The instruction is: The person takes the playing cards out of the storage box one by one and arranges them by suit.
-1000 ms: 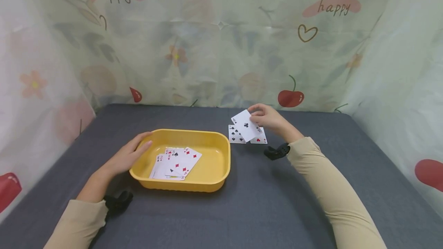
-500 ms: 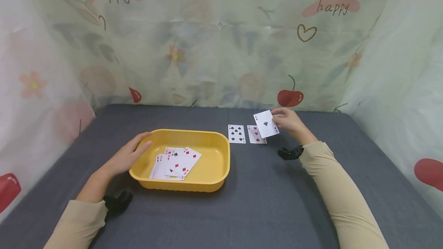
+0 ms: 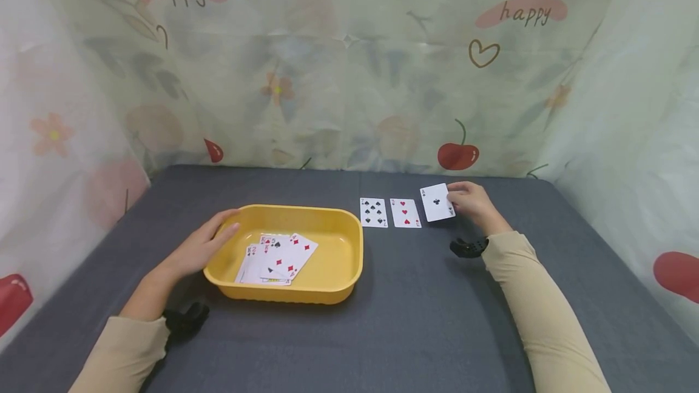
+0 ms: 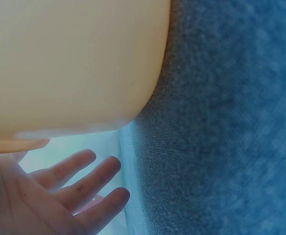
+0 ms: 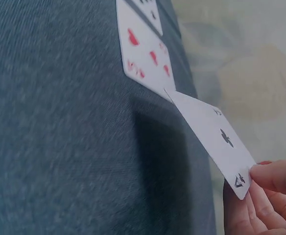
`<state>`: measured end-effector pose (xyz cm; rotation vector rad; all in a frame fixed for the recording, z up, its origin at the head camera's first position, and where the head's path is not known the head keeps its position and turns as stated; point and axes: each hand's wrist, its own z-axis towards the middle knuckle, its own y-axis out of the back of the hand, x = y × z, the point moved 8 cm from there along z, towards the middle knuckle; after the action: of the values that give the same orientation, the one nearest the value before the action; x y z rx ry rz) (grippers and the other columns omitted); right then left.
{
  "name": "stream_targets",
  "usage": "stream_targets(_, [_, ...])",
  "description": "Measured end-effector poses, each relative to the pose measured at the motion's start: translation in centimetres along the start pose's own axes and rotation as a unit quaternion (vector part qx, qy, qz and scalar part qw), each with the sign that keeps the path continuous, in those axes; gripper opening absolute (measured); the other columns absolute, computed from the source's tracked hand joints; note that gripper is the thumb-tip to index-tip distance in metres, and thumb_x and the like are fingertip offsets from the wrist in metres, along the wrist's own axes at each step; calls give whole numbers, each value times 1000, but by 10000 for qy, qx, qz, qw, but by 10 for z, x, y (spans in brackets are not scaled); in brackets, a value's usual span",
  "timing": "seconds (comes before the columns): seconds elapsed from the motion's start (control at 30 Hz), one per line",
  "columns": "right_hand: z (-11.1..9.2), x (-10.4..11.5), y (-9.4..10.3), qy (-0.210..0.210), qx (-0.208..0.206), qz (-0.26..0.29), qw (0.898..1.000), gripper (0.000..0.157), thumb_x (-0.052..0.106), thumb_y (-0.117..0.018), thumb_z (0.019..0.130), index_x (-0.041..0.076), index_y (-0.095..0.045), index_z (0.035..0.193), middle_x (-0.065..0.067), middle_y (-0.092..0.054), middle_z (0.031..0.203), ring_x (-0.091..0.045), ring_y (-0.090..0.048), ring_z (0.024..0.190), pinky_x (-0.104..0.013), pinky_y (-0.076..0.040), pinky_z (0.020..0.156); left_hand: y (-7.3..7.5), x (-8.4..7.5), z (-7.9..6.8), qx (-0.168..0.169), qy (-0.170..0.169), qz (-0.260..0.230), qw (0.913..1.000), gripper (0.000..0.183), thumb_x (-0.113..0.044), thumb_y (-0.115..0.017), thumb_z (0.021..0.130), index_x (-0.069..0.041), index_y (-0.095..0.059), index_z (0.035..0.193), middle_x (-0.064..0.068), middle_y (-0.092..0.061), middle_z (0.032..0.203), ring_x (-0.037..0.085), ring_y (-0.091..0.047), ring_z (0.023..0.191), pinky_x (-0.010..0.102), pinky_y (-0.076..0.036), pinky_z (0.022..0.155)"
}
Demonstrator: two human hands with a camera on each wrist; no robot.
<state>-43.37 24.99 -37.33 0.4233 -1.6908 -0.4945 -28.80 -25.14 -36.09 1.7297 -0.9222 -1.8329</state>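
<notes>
My right hand (image 3: 474, 204) pinches an ace of clubs (image 3: 436, 202) by its right edge, thumb on the face and fingers underneath. In the right wrist view the ace (image 5: 214, 134) is tilted above the cloth, its shadow below it. Just left of it, a three of hearts (image 3: 405, 213) and a seven of spades (image 3: 374, 212) lie face up in a row. My left hand (image 3: 202, 242) rests at the left rim of a yellow tray (image 3: 306, 214), thumb over the edge. Its other fingers (image 4: 91, 181) are spread and fairly straight outside the wall in the left wrist view.
Several overlapping playing cards lie in the tray's left half, with a four of diamonds (image 3: 295, 255) on top. Dark grey cloth (image 3: 382, 332) covers the table. A printed curtain (image 3: 338, 108) hangs behind the table's back edge and along both sides.
My right hand has carried the ace of clubs rightward from over the other two cards and lowered it beside the three of hearts. The left hand and tray have stayed put.
</notes>
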Motion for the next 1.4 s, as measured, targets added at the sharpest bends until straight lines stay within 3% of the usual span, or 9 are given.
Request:
stream_targets(0.5, [-4,-16,-7,-226,368,-216,9988,47,13,-48,94,-6,-38,136,-27,-44,135,-20,-53,104,-18,-48,74,-1,0,1,-13,8,51,10000,64,-46,-35,99,-3,-23,146,25,-24,150,43,-28,134,62,-24,107])
stream_targets(0.77, [-12,-5,0,-128,183,-435,9988,44,14,-47,95,-8,-40,133,-29,-47,131,-33,-57,111,-26,-53,81,0,-1,0,-27,-25,14,10000,63,-45,-35,99,-3,-23,145,25,-25,149,43,-28,134,62,-24,107])
stream_targets(0.93, [-20,16,-11,203,483,-580,9969,45,18,-48,95,-5,-42,133,-28,-48,131,-35,-56,114,-35,-51,90,0,-1,0,-17,-32,-5,10000,63,-45,-35,99,-3,-23,146,25,-25,149,42,-28,134,62,-23,107])
stream_targets(1.13, [-35,57,-39,851,1253,-365,9878,46,20,-50,96,-4,-41,134,-27,-46,136,-40,-51,120,-46,-43,101,1,-2,0,-22,-69,-36,10000,62,-43,-36,99,-3,-24,145,25,-26,149,42,-29,134,61,-24,107])
stream_targets(1.27, [-47,86,-59,1224,1606,-199,9792,44,19,-54,94,-2,-44,132,-25,-48,134,-40,-52,119,-47,-43,101,1,-3,0,-9,-66,-47,10000,62,-43,-37,99,-4,-24,145,25,-26,149,42,-29,133,61,-25,107])
stream_targets(1.4, [-63,114,-81,1600,1830,-366,9693,40,21,-56,93,3,-49,128,-20,-54,130,-34,-56,114,-45,-46,98,1,-4,-1,-11,-87,-49,9999,62,-43,-37,99,-4,-24,145,25,-26,149,42,-30,133,61,-26,106])
